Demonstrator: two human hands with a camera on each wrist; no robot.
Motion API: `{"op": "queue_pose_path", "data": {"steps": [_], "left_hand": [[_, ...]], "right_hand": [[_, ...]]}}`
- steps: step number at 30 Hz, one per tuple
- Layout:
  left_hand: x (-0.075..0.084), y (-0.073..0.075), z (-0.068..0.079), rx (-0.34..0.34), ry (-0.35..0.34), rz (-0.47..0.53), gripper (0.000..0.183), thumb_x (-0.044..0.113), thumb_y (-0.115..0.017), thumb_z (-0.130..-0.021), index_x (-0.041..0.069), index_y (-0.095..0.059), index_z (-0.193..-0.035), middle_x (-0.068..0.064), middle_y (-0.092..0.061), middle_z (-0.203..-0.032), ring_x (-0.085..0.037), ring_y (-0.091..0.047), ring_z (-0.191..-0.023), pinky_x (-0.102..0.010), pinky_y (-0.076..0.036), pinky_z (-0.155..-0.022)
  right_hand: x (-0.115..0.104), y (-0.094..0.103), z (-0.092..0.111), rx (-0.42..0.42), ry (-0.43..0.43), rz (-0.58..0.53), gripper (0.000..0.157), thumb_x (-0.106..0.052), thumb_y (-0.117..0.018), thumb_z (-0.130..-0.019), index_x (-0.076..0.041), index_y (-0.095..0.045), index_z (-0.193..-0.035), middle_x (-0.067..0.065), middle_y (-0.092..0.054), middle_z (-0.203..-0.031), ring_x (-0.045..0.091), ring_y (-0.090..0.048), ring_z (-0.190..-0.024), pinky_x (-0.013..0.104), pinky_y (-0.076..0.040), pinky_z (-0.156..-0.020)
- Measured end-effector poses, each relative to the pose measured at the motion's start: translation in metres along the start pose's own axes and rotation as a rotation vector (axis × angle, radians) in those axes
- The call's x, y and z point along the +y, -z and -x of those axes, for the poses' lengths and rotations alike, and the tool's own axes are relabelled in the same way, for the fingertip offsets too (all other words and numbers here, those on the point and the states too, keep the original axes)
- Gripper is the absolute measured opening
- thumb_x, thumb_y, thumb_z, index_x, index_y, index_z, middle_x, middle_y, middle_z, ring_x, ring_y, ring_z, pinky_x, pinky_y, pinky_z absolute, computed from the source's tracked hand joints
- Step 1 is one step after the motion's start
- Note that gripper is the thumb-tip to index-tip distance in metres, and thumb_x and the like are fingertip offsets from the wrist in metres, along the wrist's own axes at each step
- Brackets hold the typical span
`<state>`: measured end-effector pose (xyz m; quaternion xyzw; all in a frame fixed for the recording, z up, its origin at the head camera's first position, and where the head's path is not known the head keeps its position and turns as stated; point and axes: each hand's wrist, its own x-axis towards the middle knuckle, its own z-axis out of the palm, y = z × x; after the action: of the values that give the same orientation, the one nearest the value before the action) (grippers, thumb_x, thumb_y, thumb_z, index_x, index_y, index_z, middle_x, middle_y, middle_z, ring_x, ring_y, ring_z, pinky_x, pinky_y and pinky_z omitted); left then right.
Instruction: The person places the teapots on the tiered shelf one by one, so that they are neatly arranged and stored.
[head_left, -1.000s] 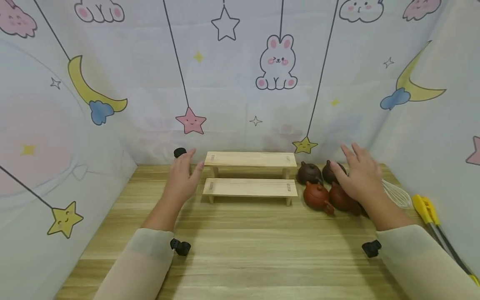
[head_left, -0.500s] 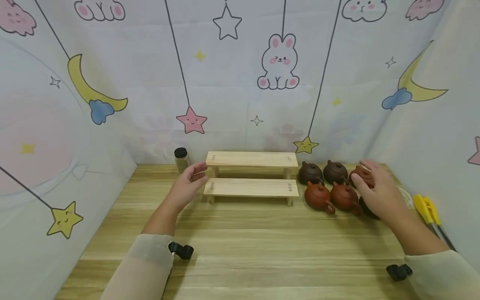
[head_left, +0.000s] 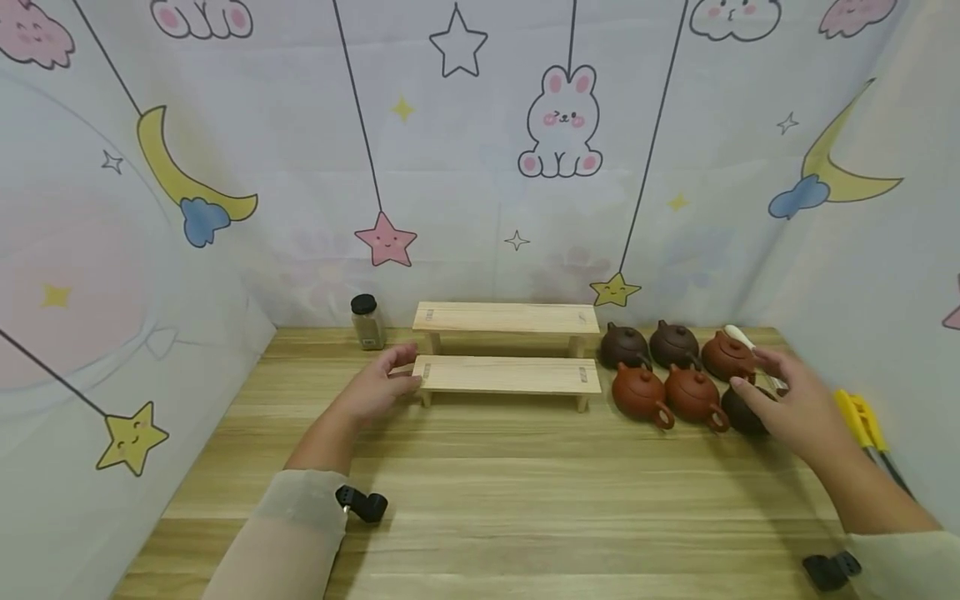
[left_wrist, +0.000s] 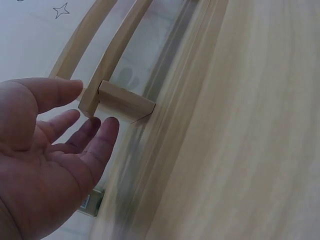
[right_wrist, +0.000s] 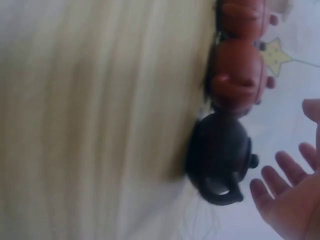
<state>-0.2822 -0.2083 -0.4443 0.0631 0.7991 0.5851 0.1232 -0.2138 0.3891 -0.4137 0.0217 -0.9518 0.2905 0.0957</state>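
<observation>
At the left end of the lower wooden stand (head_left: 506,375) is my left hand (head_left: 375,390), fingers loosely bent. In the left wrist view its thumb and fingertips come right up to the stand's end (left_wrist: 89,102), without a firm grip showing. My right hand (head_left: 798,408) hovers with spread, relaxed fingers over a dark teapot (head_left: 742,412) at the right. The right wrist view has those fingers apart from the knob of the dark teapot (right_wrist: 217,150). Two reddish-brown teapots (head_left: 637,392) sit left of it; two dark teapots (head_left: 673,343) and a reddish one (head_left: 726,357) stand behind.
A taller wooden stand (head_left: 506,317) is behind the lower one. A jar with a black lid (head_left: 367,322) stands at the back left. Yellow-handled tongs (head_left: 862,421) lie at the right, and a whisk (head_left: 742,336) is partly hidden behind the teapots. Printed cloth (head_left: 450,167) encloses the table.
My right hand has moved right and toward me, from above the back teapots to the front dark one. My left hand has come down from before the jar to the lower stand's end.
</observation>
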Motion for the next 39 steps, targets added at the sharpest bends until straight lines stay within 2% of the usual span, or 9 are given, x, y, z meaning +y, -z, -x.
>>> {"op": "queue_pose_path", "data": {"steps": [4,9,14,20,26,32,36,39], "left_hand": [[-0.003,-0.001,-0.001,-0.016,0.015,0.002,0.069,0.011,-0.062,-0.107,0.003,-0.03,-0.167,-0.022,-0.034,-0.169,-0.042,-0.043,-0.154,-0.048,-0.047,-0.123],[-0.005,-0.002,-0.003,-0.029,0.028,0.033,0.068,0.009,-0.061,-0.107,0.001,-0.03,-0.166,-0.024,-0.039,-0.164,-0.035,-0.051,-0.143,-0.038,-0.057,-0.11],[-0.005,-0.003,-0.005,-0.037,0.04,0.077,0.067,0.008,-0.058,-0.108,0.002,-0.028,-0.167,-0.024,-0.04,-0.165,-0.036,-0.051,-0.144,-0.043,-0.055,-0.114],[-0.003,-0.006,-0.004,-0.035,0.048,0.12,0.068,0.006,-0.055,-0.108,0.001,-0.024,-0.168,-0.026,-0.036,-0.167,-0.037,-0.047,-0.147,-0.044,-0.051,-0.116],[-0.003,-0.009,-0.005,-0.033,0.071,0.197,0.069,0.002,-0.052,-0.108,0.003,-0.021,-0.169,-0.025,-0.032,-0.168,-0.036,-0.043,-0.15,-0.05,-0.043,-0.124],[-0.006,-0.011,-0.005,-0.035,0.095,0.273,0.071,0.0,-0.05,-0.108,0.006,-0.018,-0.171,-0.024,-0.028,-0.17,-0.038,-0.041,-0.152,-0.054,-0.041,-0.126],[-0.008,-0.011,-0.004,-0.043,0.118,0.324,0.072,0.0,-0.048,-0.108,0.01,-0.016,-0.172,-0.023,-0.027,-0.17,-0.039,-0.043,-0.151,-0.056,-0.04,-0.126],[-0.009,-0.011,-0.004,-0.039,0.125,0.337,0.073,0.003,-0.048,-0.108,0.013,-0.016,-0.172,-0.022,-0.028,-0.168,-0.039,-0.044,-0.15,-0.057,-0.04,-0.126]], "right_hand": [[0.007,-0.001,0.004,-0.015,-0.02,0.003,0.081,-0.046,-0.065,-0.106,0.005,-0.037,-0.162,0.041,-0.045,-0.155,0.062,-0.045,-0.137,0.074,-0.046,-0.101],[0.017,0.001,0.005,-0.079,-0.051,0.012,0.088,-0.05,-0.067,-0.105,0.006,-0.033,-0.164,0.042,-0.039,-0.16,0.066,-0.041,-0.138,0.078,-0.044,-0.099],[0.025,0.005,0.004,-0.159,-0.093,0.018,0.095,-0.052,-0.068,-0.103,0.009,-0.028,-0.164,0.041,-0.033,-0.164,0.067,-0.039,-0.14,0.077,-0.047,-0.1],[0.036,0.006,0.003,-0.238,-0.124,0.036,0.1,-0.053,-0.074,-0.099,0.01,-0.03,-0.163,0.045,-0.029,-0.162,0.069,-0.039,-0.138,0.076,-0.048,-0.101],[0.045,0.001,0.003,-0.236,-0.107,0.076,0.101,-0.05,-0.081,-0.093,0.008,-0.033,-0.161,0.048,-0.032,-0.157,0.069,-0.039,-0.135,0.076,-0.044,-0.1],[0.047,-0.001,0.001,-0.221,-0.111,0.105,0.1,-0.054,-0.079,-0.094,0.007,-0.035,-0.16,0.049,-0.034,-0.155,0.07,-0.042,-0.132,0.075,-0.046,-0.097],[0.04,0.005,0.001,-0.211,-0.112,0.08,0.099,-0.053,-0.078,-0.096,0.008,-0.035,-0.161,0.05,-0.035,-0.153,0.068,-0.047,-0.127,0.068,-0.053,-0.091],[0.026,0.015,0.0,-0.212,-0.123,0.073,0.104,-0.057,-0.076,-0.096,0.005,-0.029,-0.165,0.051,-0.033,-0.154,0.07,-0.046,-0.128,0.065,-0.055,-0.088]]}}
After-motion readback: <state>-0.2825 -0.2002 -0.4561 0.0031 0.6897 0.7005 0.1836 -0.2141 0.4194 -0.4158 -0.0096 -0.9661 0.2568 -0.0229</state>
